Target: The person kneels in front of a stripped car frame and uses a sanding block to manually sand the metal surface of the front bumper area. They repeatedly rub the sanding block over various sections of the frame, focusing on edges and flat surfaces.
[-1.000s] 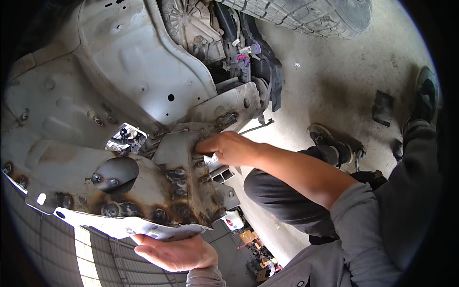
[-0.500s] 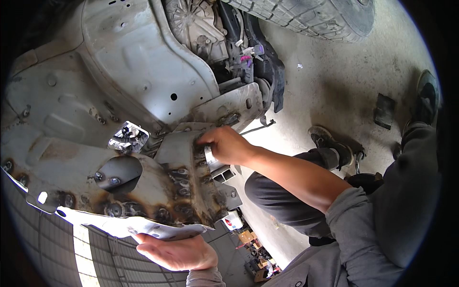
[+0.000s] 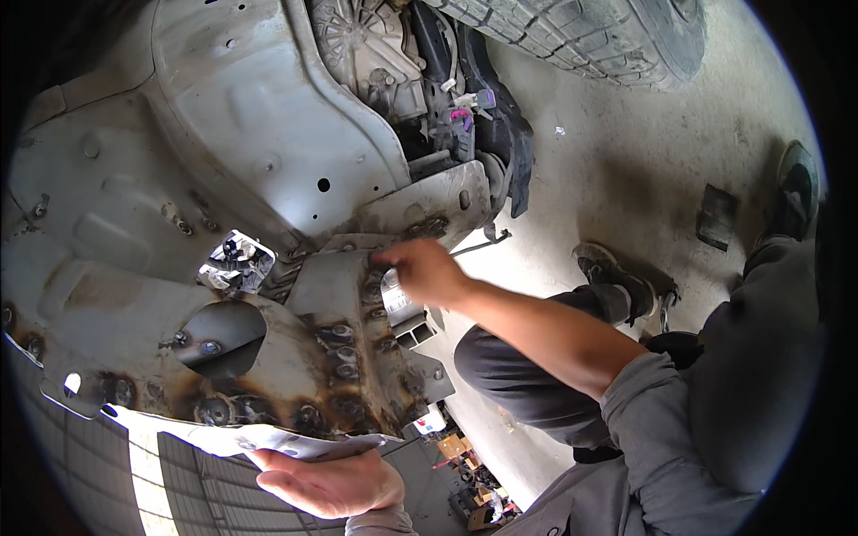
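Note:
A grey sheet-metal vehicle body panel (image 3: 134, 313) with scorched, rusty spot welds fills the left half. My left hand (image 3: 331, 484) lies flat against the panel's lower edge, palm turned up and fingers stretched out, some of them hidden by the bright lower flange (image 3: 295, 447). Higher up, my right hand (image 3: 429, 273) is closed, with its curled fingertips at the upper end of the welded vertical flange (image 3: 371, 304). Whatever lies inside those fingers is hidden. Just below the right hand, a silvery metal piece (image 3: 400, 302) shows behind the flange.
Mechanical parts in a cast housing (image 3: 357, 45) and a connector with purple and pink pieces (image 3: 469, 107) sit at the top. A large tyre (image 3: 590, 40) stands at upper right. A dark flat piece (image 3: 717, 217) lies on the concrete floor. Boxes (image 3: 456, 447) stand beyond the panel.
The panel's lower edge sits slightly lower in view, and the left hand has shifted down with it. My right hand stays at the same flange, its fingers slightly moved.

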The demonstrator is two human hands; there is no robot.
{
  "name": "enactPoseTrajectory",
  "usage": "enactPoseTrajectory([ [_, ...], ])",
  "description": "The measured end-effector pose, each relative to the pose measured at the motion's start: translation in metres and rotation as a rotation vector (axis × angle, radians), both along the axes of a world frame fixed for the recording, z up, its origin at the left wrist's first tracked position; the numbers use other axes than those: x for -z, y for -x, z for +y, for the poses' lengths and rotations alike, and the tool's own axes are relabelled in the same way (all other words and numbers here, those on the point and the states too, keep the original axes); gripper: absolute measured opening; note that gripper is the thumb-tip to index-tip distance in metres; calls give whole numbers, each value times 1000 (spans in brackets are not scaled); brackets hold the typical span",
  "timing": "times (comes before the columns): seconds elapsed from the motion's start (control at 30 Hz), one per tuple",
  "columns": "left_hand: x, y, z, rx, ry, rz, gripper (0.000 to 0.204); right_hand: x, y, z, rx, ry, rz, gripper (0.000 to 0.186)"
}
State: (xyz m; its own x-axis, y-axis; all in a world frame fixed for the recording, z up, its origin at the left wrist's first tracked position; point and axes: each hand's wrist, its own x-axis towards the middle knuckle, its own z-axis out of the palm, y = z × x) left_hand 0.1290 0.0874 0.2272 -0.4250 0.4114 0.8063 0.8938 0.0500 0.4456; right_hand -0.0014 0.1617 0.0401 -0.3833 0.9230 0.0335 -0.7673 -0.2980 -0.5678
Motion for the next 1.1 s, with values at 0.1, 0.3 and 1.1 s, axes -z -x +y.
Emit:
enactPoseTrajectory([
  [0.1, -7, 8, -9, 4, 62, 63, 67, -11, -8, -2, -41, -77, 89, 36],
  [0.3, 0, 0, 0, -35, 31, 60, 59, 14, -12, 44, -103, -29, 10, 39],
  [1.1, -29, 6, -30, 43, 458, -268, 86, -33, 25, 88, -97, -442, -44, 40],
])
